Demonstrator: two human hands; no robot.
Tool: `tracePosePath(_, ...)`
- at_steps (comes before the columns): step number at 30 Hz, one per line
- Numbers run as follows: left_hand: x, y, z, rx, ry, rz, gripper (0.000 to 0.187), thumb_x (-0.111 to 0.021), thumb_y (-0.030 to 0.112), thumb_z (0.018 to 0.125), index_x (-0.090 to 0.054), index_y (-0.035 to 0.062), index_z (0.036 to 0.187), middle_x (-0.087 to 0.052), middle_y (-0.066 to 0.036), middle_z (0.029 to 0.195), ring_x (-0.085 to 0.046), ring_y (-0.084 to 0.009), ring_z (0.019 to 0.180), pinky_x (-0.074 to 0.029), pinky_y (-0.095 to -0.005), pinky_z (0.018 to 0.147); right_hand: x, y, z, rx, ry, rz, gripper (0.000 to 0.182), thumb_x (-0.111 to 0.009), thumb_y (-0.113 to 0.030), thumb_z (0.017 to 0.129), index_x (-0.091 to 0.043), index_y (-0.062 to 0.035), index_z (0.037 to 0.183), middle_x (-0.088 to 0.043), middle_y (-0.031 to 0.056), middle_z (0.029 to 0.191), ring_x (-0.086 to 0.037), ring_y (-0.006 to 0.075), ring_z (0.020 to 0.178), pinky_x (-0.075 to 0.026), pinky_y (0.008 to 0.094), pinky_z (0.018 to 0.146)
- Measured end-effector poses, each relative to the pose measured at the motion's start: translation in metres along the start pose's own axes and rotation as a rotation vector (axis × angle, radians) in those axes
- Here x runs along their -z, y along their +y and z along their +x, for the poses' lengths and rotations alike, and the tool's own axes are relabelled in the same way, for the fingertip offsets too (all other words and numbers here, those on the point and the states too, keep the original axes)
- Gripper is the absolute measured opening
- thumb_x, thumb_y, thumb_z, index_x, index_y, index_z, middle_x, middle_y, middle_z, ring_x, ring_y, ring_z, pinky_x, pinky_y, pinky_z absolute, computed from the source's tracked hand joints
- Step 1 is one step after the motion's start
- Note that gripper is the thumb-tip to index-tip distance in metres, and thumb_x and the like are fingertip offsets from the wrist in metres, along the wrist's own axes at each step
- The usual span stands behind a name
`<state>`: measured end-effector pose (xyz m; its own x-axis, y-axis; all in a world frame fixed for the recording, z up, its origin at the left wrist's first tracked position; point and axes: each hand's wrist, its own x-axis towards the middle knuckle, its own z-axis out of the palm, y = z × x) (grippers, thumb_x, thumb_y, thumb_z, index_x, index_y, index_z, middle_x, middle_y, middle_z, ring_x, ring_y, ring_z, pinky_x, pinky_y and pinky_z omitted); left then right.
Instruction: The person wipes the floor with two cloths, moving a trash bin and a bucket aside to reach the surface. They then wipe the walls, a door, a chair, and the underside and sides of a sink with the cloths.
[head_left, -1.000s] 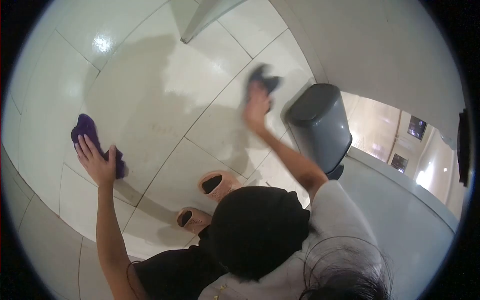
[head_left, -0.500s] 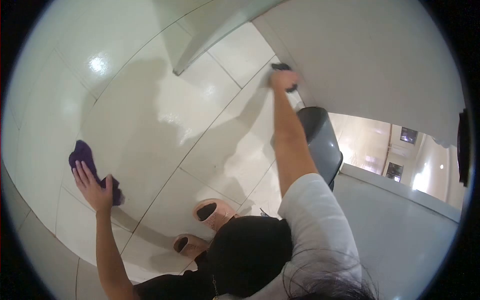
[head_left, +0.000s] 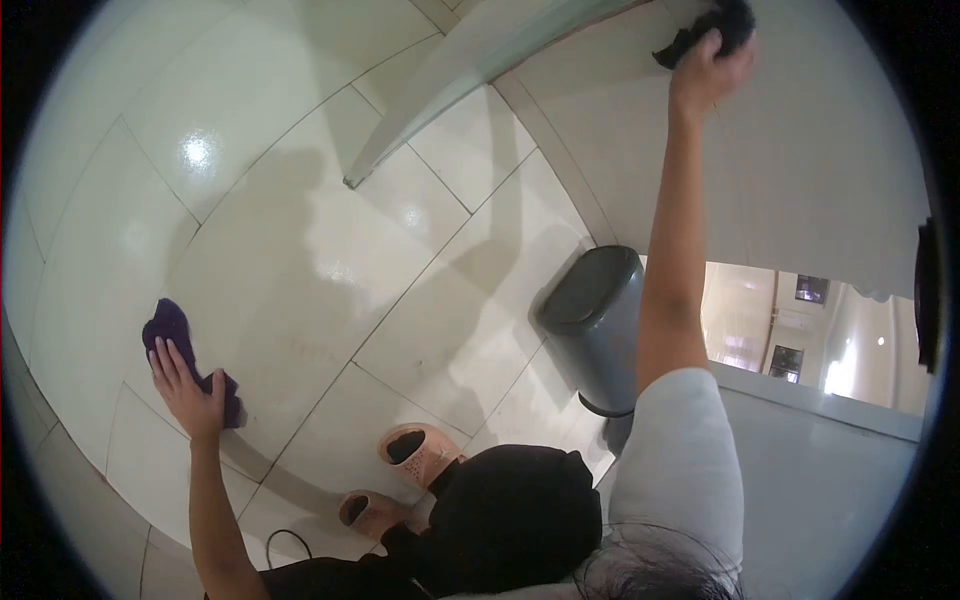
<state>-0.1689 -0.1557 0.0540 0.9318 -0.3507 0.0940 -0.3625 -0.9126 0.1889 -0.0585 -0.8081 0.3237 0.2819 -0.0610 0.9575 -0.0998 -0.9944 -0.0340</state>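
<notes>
My left hand (head_left: 188, 395) lies flat on a dark purple cloth (head_left: 168, 322) against the pale tiled floor (head_left: 300, 390), thumb apart from the fingers. The cloth sticks out past the fingertips and beside the thumb. Up at the top right, my right hand (head_left: 710, 75) is closed on a bunched black cloth (head_left: 728, 22) against the white wall surface (head_left: 800, 150). That hand is slightly blurred, and part of its cloth is hidden behind the fingers.
A grey lidded bin (head_left: 590, 320) stands by the wall beneath my right forearm. The edge of an upright panel (head_left: 420, 110) juts out at the top centre. Pink slippers (head_left: 425, 450) are on the floor below me. A mirror-like reflective strip (head_left: 755, 310) lies at right.
My right hand has moved up and right with the black cloth, from low by the bin to higher on the wall. More of the bin shows. My left hand stays nearly in place.
</notes>
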Motion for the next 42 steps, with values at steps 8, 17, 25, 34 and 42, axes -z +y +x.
tracePosePath(8, -0.003, -0.005, -0.005, 0.006, 0.025, 0.013, 0.082, -0.062, 0.034, 0.073, -0.025, 0.0028, 0.140, -0.025, -0.015, 0.145, -0.019, -0.0378, 0.134, -0.019, -0.0522, 0.106, -0.062, 0.011, -0.321, -0.041, -1.285, -0.271, 0.051, -0.044, -0.003, 0.079, -0.039, 0.0037, 0.129, -0.030, 0.0230, 0.141, -0.038, 0.0376, 0.123, -0.035, 0.0445, 0.096)
tracePosePath(17, 0.003, -0.006, -0.003, 0.100, 0.046, -0.081, 0.077, -0.061, 0.033, 0.070, -0.035, 0.0040, 0.136, -0.031, -0.011, 0.144, -0.025, -0.0352, 0.132, -0.021, -0.0512, 0.106, 0.042, -0.267, -0.301, -0.411, -1.212, 0.633, 0.036, -0.042, 0.009, 0.068, -0.059, 0.0019, 0.099, -0.054, 0.0220, 0.094, -0.053, 0.0379, 0.091, -0.042, 0.0433, 0.084)
tracePosePath(25, 0.000, -0.010, -0.007, 0.158, 0.020, -0.038, 0.071, -0.054, 0.025, 0.068, -0.038, 0.0056, 0.134, -0.033, -0.011, 0.143, -0.027, -0.0343, 0.132, -0.019, -0.0515, 0.107, -0.133, -0.340, -0.214, -0.412, -0.759, 0.110, 0.028, -0.053, 0.001, 0.072, -0.061, -0.0038, 0.099, -0.048, 0.0174, 0.106, -0.046, 0.0358, 0.100, -0.037, 0.0444, 0.088)
tracePosePath(34, 0.000, -0.015, -0.007, 0.171, 0.060, -0.080, 0.069, -0.054, 0.025, 0.068, -0.041, 0.0046, 0.132, -0.036, -0.011, 0.141, -0.029, -0.0354, 0.131, -0.023, -0.0530, 0.105, -0.244, -0.223, -0.247, -0.913, -1.208, -0.505, 0.055, -0.053, -0.030, 0.080, -0.040, -0.0031, 0.126, -0.039, 0.0170, 0.130, -0.038, 0.0361, 0.118, -0.035, 0.0529, 0.093)
tracePosePath(42, 0.000, -0.012, -0.005, 0.147, 0.075, -0.069, 0.068, -0.054, 0.025, 0.068, -0.041, 0.0047, 0.132, -0.037, -0.012, 0.140, -0.031, -0.0360, 0.130, -0.023, -0.0523, 0.104, -0.164, -0.307, -0.252, -0.716, -1.119, -0.307, 0.055, -0.055, -0.023, 0.080, -0.038, 0.0035, 0.124, -0.039, 0.0206, 0.128, -0.036, 0.0416, 0.117, -0.032, 0.0522, 0.097)
